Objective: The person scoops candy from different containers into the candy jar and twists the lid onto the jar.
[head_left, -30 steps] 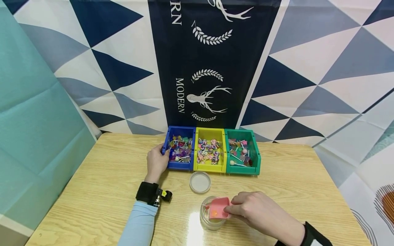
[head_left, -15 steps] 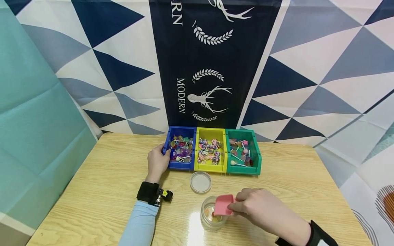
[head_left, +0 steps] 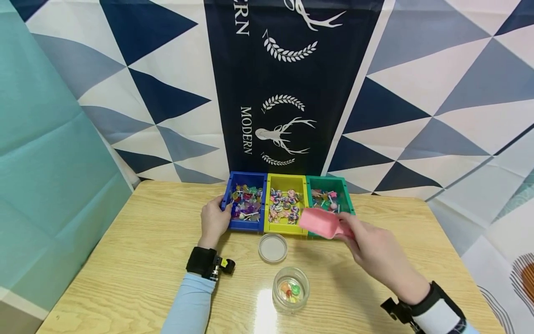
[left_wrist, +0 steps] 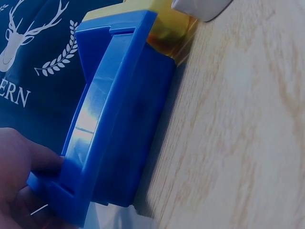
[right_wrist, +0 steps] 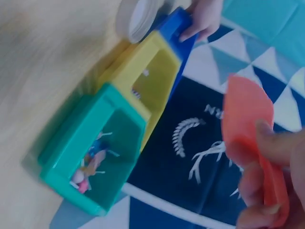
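Note:
My right hand (head_left: 377, 250) grips the handle of a pink scoop (head_left: 319, 222), held up over the front of the yellow bin (head_left: 285, 228) and the green bin (head_left: 344, 190). The right wrist view shows the fingers wrapped round the scoop's handle (right_wrist: 274, 191). With its thumb over the side wall, my left hand (head_left: 214, 218) holds the blue bin (head_left: 246, 226) at its left edge. All three bins contain small lollipops and candies. Nearer me stands an open glass jar (head_left: 277, 297) with a few colourful candies (head_left: 292, 290) at its bottom.
A round lid (head_left: 272, 248) lies on the wooden table (head_left: 158, 260) between the bins and the jar. Behind the bins hangs a patterned cloth (head_left: 275, 69), right at the table's back edge. A teal cloth (head_left: 50, 162) hangs along the left.
The candies have dropped from the scoop into the jar. My right hand has lifted the scoop away from the jar, up and forward to the bins. The left hand stays on the blue bin.

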`<action>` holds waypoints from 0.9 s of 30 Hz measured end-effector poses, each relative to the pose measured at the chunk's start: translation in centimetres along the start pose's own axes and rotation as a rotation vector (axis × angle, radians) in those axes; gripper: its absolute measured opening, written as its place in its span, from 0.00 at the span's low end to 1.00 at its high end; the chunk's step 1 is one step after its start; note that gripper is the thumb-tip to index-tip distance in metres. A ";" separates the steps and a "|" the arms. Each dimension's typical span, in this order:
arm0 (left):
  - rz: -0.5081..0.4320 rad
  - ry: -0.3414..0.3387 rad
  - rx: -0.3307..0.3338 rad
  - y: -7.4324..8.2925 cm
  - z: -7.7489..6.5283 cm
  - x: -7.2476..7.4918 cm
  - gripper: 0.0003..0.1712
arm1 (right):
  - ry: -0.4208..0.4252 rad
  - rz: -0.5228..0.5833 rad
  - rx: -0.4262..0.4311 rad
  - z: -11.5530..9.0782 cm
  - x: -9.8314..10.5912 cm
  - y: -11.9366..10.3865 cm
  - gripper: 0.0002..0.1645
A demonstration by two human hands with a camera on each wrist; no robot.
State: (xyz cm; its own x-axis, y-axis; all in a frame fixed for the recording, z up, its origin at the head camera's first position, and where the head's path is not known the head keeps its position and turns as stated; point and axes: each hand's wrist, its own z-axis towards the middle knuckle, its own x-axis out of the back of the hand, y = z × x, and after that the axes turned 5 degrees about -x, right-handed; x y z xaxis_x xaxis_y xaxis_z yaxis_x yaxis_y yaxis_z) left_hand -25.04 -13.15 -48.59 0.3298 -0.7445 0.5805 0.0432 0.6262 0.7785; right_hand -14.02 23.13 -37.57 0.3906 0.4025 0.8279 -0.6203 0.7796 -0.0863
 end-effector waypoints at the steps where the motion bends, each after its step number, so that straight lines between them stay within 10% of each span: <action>1: 0.000 -0.001 0.000 0.0 0.0 0.0 0.21 | 0.017 -0.011 -0.013 0.0 -0.1 0.4 0.28; 5: -0.001 0.000 0.004 0.0 0.0 -0.1 0.21 | 0.039 -0.072 -0.073 0.4 -0.7 2.2 0.14; 13: -0.002 -0.001 0.008 0.0 0.0 -0.1 0.21 | -0.144 -0.214 -0.245 1.7 -1.4 4.9 0.17; 27: -0.006 0.000 0.000 0.0 0.0 0.0 0.21 | -0.311 -0.366 -0.281 4.0 -4.7 5.8 0.13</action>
State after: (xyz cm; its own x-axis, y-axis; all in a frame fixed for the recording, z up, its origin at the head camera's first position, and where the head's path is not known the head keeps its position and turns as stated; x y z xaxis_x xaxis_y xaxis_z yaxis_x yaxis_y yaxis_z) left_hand -25.03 -13.18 -48.61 0.3291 -0.7486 0.5756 0.0455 0.6215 0.7821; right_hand -22.14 23.82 -39.72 0.3005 -0.0461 0.9527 -0.2602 0.9570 0.1284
